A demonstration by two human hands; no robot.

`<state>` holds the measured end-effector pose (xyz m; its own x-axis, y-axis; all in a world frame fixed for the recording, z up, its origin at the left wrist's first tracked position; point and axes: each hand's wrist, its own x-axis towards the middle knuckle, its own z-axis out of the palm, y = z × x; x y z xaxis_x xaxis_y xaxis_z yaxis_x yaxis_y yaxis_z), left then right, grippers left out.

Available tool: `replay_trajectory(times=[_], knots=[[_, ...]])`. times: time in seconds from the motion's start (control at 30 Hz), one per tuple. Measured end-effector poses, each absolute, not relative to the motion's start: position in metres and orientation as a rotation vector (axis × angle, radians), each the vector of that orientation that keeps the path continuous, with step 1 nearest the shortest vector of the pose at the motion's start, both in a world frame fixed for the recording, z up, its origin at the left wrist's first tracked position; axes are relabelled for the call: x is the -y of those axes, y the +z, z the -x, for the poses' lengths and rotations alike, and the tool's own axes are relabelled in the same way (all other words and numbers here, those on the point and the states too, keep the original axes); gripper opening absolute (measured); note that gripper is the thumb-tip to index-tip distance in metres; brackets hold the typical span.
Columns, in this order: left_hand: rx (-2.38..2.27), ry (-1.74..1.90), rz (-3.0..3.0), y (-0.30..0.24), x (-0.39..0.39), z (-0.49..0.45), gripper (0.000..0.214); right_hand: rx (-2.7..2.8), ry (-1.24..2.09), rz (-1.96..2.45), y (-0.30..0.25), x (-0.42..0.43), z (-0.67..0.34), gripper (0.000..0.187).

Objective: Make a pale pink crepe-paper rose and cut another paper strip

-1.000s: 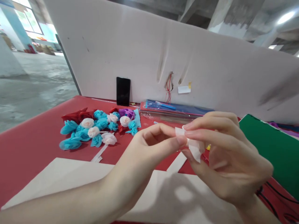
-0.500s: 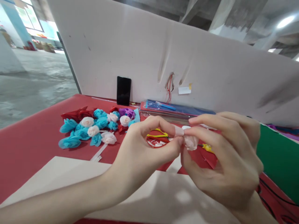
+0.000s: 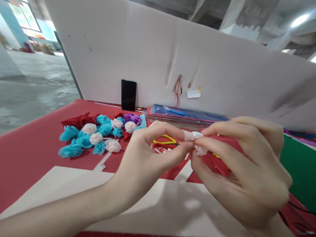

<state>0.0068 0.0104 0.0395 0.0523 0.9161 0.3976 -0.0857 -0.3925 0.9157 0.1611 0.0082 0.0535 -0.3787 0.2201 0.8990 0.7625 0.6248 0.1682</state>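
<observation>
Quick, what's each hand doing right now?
Left hand: closed, pinching a pale pink crumpled piece between thumb and forefinger.
Right hand: closed at the fingertips, holding the same piece.

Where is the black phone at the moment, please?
In the head view, the phone leans against the pale board, left of centre, behind the flowers on the red table.

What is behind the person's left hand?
Behind the left hand, a yellow loop and white scraps partly show on the red table. Whatever the hand itself covers cannot be seen.
</observation>
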Motion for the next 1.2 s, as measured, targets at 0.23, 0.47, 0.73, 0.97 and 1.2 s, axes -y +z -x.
replay_trajectory(times=[0.23, 0.47, 0.73, 0.97, 1.2], knots=[[-0.927, 1.505, -1.555, 0.042, -0.009, -0.004, 0.005, 1.922, -0.677, 0.822, 0.057, -0.009, -0.162, 0.013], [-0.860, 1.643, -1.863, 0.044, -0.012, -0.002, 0.014, 1.959, -0.581, 0.814, 0.062, -0.003, -0.162, 0.011], [-0.806, 1.383, -1.297, 0.043, -0.016, -0.001, 0.008, 1.991, -0.347, 0.846, 0.065, -0.001, -0.165, 0.037], [-0.577, 1.274, -0.931, 0.047, -0.008, -0.007, 0.005, 1.925, 0.171, 0.961, 0.058, -0.014, -0.172, 0.067], [-0.470, 1.243, -0.872, 0.046, -0.003, -0.010, 0.007, 1.540, 1.019, 0.665, 0.045, -0.023, -0.160, 0.014]])
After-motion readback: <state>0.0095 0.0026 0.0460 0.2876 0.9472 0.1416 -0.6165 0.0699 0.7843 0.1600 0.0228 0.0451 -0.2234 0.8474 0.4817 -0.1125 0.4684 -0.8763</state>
